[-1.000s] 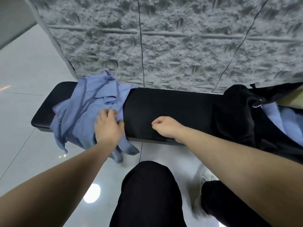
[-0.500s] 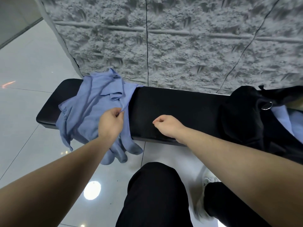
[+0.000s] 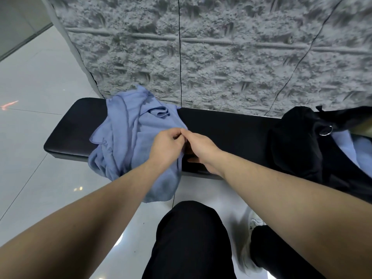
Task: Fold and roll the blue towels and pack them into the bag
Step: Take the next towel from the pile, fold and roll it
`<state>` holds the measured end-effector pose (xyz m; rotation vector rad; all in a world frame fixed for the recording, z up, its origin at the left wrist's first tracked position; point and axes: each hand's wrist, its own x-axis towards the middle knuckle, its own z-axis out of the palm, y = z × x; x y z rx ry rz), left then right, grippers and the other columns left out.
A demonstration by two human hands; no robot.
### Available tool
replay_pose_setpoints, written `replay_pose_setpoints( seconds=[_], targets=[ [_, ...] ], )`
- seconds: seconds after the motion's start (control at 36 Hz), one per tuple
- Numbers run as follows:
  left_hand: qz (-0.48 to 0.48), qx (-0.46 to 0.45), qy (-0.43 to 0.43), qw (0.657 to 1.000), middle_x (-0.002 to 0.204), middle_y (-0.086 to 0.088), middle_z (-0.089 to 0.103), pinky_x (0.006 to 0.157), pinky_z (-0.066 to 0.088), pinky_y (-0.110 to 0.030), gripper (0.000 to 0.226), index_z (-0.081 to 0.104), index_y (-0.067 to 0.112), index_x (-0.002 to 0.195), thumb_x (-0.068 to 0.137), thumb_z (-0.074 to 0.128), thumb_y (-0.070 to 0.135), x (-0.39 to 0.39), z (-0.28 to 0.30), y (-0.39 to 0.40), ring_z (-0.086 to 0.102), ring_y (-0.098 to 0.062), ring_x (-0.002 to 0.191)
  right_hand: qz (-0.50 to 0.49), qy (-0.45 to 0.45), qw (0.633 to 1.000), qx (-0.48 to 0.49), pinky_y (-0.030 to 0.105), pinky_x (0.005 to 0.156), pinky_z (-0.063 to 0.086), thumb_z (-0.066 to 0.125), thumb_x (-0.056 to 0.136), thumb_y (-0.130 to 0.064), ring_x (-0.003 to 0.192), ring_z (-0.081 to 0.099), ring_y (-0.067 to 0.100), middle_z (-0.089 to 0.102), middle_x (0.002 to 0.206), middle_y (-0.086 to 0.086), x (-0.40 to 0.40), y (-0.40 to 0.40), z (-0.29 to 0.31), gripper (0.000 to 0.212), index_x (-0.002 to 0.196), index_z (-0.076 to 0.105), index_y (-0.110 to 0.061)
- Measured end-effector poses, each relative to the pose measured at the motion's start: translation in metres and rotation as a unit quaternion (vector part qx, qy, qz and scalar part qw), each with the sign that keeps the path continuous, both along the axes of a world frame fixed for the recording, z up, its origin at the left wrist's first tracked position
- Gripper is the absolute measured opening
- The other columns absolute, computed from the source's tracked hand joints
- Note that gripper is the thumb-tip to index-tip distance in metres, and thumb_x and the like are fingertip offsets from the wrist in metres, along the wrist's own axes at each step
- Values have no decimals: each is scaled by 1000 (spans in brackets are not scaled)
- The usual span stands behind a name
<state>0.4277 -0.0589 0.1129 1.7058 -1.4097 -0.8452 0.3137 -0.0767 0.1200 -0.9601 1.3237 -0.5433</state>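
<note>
A black padded tabletop runs from nine o'clock to three o'clock, against a rough grey wall at twelve. Glossy pale floor tiles spread at nine and ten. A white shoe rests at five.

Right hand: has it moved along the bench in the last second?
Yes. The right hand went left along the black bench, from its bare middle to the blue towel edge, meeting the left hand.
</note>
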Motion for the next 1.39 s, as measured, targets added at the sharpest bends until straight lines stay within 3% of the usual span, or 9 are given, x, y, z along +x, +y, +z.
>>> replay_pose_setpoints(
  seconds=[0.22, 0.64, 0.78, 0.89, 1.11, 1.17, 1.19, 1.22, 1.39],
  targets=[
    [13, -8, 25, 1000, 84, 12, 63, 76, 45, -25, 32, 64, 28, 108, 89, 52, 4, 24, -19, 4, 58, -7, 76, -56, -7, 998, -1, 41, 95, 51, 50, 101, -28, 95, 58, 22, 64, 97, 3, 5, -12, -7, 18, 87, 62, -23],
    [90, -78, -388, 914, 155, -4, 30, 112, 13, -49, 43, 56, 23, 124, 82, 58, 15, 88, -42, 16, 18, -26, 146, -82, 119, 987, -63, 27, 54, 26, 26, 103, -25, 61, 34, 14, 40, 77, 0, 22, -32, 0, 24, 110, 44, -11],
    [249, 29, -251, 935, 152, -2, 27, 100, 36, -53, 60, 36, 29, 139, 85, 57, 13, 93, -30, 7, 35, -31, 133, -57, 131, 988, -55, 31, 59, 30, 37, 97, -22, 64, 37, 16, 44, 76, 2, 25, -33, 6, 17, 84, 45, -16],
    [242, 9, -75, 967, 76, 9, 44, 54, 41, -14, 15, 54, 29, 107, 95, 51, 20, 102, -26, -2, 43, -9, 70, -44, 142, 988, -49, 30, 58, 29, 41, 96, -21, 64, 39, 19, 46, 72, 3, 22, -31, 8, 18, 89, 55, -13],
    [115, -71, 94, 986, 90, 4, 52, 61, 44, -12, 45, 39, 21, 127, 91, 53, -1, 48, 4, -8, 52, -6, 72, -35, 144, 987, -63, 38, 63, 50, 47, 94, -23, 67, 49, 23, 49, 73, 9, 12, -30, 15, 21, 81, 60, -12],
    [92, -88, 130, 983, 88, 2, 55, 67, 45, -15, 45, 38, 21, 121, 88, 55, -5, 29, 11, -9, 55, -3, 71, -26, 66, 997, -26, 59, 98, 43, 48, 98, -33, 121, 37, 33, 40, 129, 10, 10, -29, 20, 34, 103, 63, -2],
    [80, -92, 145, 982, 87, 1, 56, 70, 45, -14, 44, 37, 19, 118, 88, 56, -7, 20, 14, -9, 56, 0, 70, -24, 20, 999, -6, 39, 71, 21, 49, 98, -42, 84, 40, 16, 44, 92, -3, 9, -29, 22, 38, 106, 62, -7],
    [66, -94, 166, 979, 87, 0, 57, 71, 44, -12, 44, 36, 17, 117, 87, 57, -8, 11, 16, -8, 56, 4, 68, -24, -6, 1000, 7, 39, 79, 52, 51, 95, -51, 84, 62, 30, 62, 92, 16, 9, -27, 25, 42, 107, 63, -13],
    [1, -49, 210, 977, 86, 1, 62, 64, 48, -17, 48, 34, 20, 113, 85, 62, -6, -29, 28, 2, 61, -3, 68, -46, 5, 999, -7, 30, 71, 44, 65, 85, -50, 76, 60, 19, 68, 76, 2, -12, -27, 36, 29, 80, 69, -21]
  ],
)
